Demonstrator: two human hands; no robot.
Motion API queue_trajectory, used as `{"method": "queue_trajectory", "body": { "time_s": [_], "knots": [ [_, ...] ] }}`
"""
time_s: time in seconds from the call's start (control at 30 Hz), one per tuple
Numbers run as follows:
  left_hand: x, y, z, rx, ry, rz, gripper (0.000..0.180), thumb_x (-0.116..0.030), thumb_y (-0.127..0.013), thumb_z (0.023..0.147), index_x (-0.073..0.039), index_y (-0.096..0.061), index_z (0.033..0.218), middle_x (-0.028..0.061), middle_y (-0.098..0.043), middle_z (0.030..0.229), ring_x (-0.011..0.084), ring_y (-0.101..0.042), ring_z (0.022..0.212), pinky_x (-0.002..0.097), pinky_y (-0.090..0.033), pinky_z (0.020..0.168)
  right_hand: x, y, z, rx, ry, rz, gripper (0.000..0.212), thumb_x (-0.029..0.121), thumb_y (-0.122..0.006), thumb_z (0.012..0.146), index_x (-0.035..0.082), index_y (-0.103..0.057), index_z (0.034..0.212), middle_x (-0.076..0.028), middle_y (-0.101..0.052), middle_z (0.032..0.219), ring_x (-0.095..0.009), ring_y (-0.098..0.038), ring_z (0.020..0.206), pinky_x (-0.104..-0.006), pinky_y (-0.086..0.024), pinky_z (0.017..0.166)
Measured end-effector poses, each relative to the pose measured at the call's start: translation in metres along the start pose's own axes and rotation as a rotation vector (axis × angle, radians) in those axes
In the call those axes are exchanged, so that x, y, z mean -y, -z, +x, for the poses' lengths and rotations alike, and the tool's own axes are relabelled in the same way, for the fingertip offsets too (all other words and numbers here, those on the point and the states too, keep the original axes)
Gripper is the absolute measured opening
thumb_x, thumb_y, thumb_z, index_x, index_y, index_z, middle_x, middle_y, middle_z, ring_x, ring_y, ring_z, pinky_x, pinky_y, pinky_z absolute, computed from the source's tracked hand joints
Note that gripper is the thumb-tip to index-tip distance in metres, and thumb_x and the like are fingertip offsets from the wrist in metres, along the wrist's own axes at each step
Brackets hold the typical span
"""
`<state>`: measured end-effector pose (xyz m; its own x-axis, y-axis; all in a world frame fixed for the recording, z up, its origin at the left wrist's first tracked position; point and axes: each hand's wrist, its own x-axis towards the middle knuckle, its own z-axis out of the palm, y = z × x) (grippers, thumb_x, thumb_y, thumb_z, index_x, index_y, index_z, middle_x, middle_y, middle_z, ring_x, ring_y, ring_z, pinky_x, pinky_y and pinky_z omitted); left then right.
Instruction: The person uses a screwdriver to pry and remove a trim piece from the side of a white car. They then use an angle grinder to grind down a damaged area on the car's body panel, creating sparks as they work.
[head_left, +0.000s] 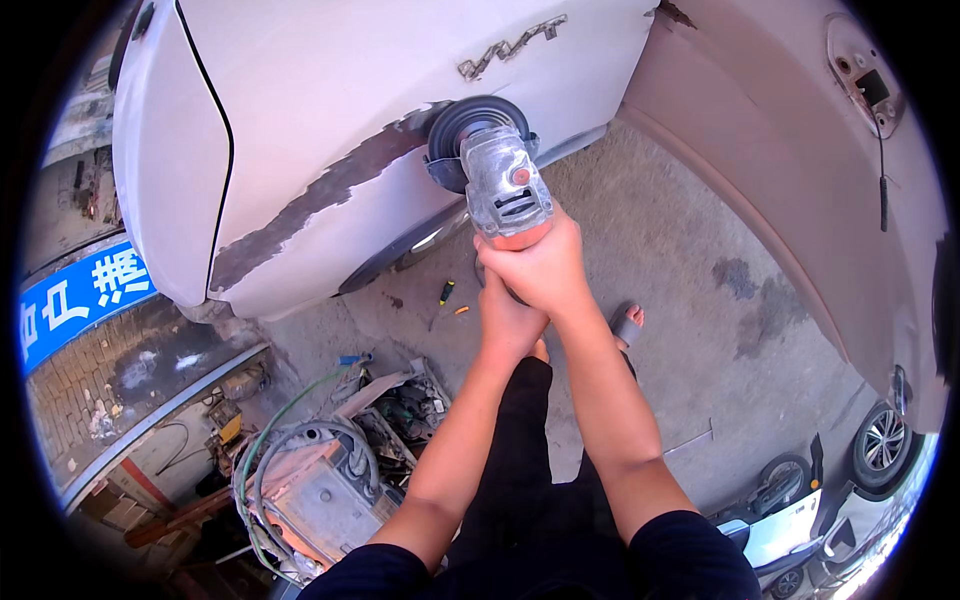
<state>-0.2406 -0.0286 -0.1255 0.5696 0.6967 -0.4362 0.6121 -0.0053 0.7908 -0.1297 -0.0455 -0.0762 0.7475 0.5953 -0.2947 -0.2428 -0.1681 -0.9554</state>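
An angle grinder (pixel 507 190) with a scuffed grey head and an orange body is gripped by both of my hands. My right hand (pixel 550 262) wraps the body just behind the head. My left hand (pixel 506 315) is closed around the rear part, below the right; its fingers are partly hidden. The round dark disc (pixel 478 108) lies against or very close to a white car body panel (pixel 310 90); contact cannot be made out exactly. From the disc, a bare grey-brown strip (pixel 330 192) with ragged paint edges runs down to the left. A silvery letter emblem (pixel 512 48) sits above the disc.
A large pale vehicle panel (pixel 740 110) curves along the right. Lower left stands an orange-and-grey machine (pixel 325 495) with looped hoses, beside scrap parts (pixel 410 400). A screwdriver (pixel 446 292) lies on the concrete. A blue sign (pixel 85 303) and a car wheel (pixel 884 440) are farther off.
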Motion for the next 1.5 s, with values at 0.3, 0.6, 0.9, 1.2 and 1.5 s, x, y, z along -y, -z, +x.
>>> {"method": "queue_trajectory", "body": {
  "time_s": [0.3, 0.6, 0.9, 1.2, 1.5],
  "knots": [
    [-0.026, -0.001, -0.006, -0.128, 0.074, -0.050, 0.091, -0.024, -0.087, 0.071, 0.000, -0.034, 0.141, 0.0195, -0.063, 0.127, 0.0308, -0.064, 0.118, 0.0381, -0.050, 0.095, -0.009, 0.004, 0.008, 0.111, -0.032, 0.163, 0.053, 0.022, -0.084, 0.064, -0.002, -0.064, 0.106, -0.012, -0.073, 0.095, -0.020, -0.071, 0.090, -0.0332, -0.054, 0.083],
    [-0.026, -0.004, -0.009, -0.237, 0.052, -0.045, 0.086, -0.023, -0.086, 0.070, -0.001, -0.037, 0.138, 0.0215, -0.064, 0.124, 0.0327, -0.065, 0.113, 0.0392, -0.051, 0.094, -0.006, 0.004, 0.007, 0.206, -0.028, 0.170, 0.049, 0.018, -0.083, 0.065, 0.001, -0.065, 0.108, -0.010, -0.073, 0.099, -0.018, -0.069, 0.091, -0.0334, -0.053, 0.085],
    [0.000, -0.005, -0.020, -0.293, -0.065, 0.093, 0.086, -0.024, -0.084, 0.073, 0.000, -0.035, 0.140, 0.0222, -0.062, 0.127, 0.0313, -0.063, 0.117, 0.0398, -0.048, 0.097, -0.033, -0.008, 0.000, 0.213, -0.027, 0.209, 0.044, 0.015, -0.083, 0.068, 0.000, -0.066, 0.106, -0.008, -0.072, 0.099, -0.016, -0.067, 0.092, -0.0321, -0.052, 0.086],
    [-0.005, -0.003, -0.015, -0.337, -0.153, 0.125, 0.081, -0.021, -0.085, 0.070, 0.001, -0.040, 0.134, 0.0238, -0.068, 0.112, 0.0370, -0.067, 0.109, 0.0419, -0.053, 0.088, -0.038, -0.008, 0.004, 0.222, -0.016, 0.287, 0.048, 0.017, -0.084, 0.066, 0.000, -0.064, 0.107, -0.008, -0.072, 0.097, -0.015, -0.066, 0.090, -0.0334, -0.053, 0.084],
    [-0.001, 0.010, -0.021, -0.257, -0.011, 0.143, 0.090, -0.026, -0.085, 0.070, 0.000, -0.035, 0.140, 0.0246, -0.067, 0.117, 0.0363, -0.066, 0.112, 0.0415, -0.052, 0.092, -0.032, -0.010, 0.001, 0.254, -0.076, 0.252, 0.050, 0.017, -0.083, 0.067, 0.000, -0.064, 0.110, -0.009, -0.071, 0.102, -0.016, -0.067, 0.093, -0.0329, -0.052, 0.087]
  ]
}}
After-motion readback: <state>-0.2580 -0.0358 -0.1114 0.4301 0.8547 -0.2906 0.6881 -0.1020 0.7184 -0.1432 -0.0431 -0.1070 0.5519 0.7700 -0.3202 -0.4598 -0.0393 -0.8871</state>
